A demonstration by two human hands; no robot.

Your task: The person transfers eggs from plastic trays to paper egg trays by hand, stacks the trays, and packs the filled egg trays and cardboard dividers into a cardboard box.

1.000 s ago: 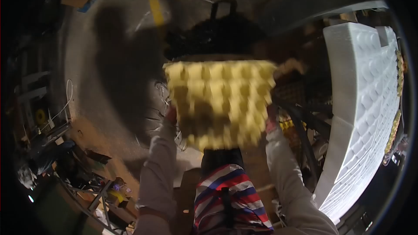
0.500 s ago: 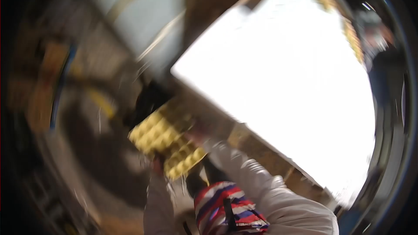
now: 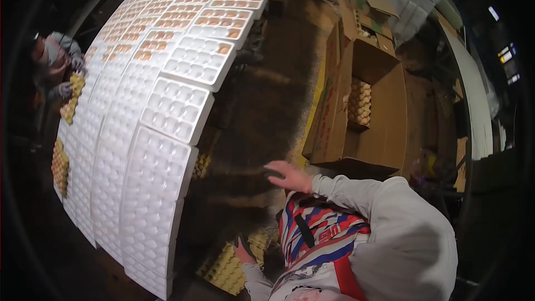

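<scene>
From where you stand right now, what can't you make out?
All in the head view:
Left hand: dim light and its own back hide whether it grips the yellow tray.
White cartons: the picture's top edge cuts off the farthest rows.
Cardboard box: its wall and the eggs hide what lies beneath them.
Co-worker's hands: too small to tell each finger.

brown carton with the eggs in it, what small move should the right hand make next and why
Probably reach the right hand toward the eggs in the brown carton: that hand looks free, the carton is open, and the nearest white trays show bare cups.
</scene>
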